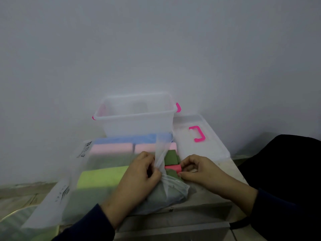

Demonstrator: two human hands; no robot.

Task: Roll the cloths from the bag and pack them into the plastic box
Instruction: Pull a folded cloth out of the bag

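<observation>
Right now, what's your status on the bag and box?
Left hand grip pinching the translucent plastic bag; right hand at its opening by dark green cloths. Clear plastic box with pink latches looks empty. Nothing in the way.

Both hands pinch a small bag of cloths: left hand, right hand. Empty box behind.

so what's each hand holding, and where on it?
Left hand pinches the small plastic bag at its gathered neck. Right hand has fingertips at the bag's opening by the pink cloth; its grip can't be told.
</observation>
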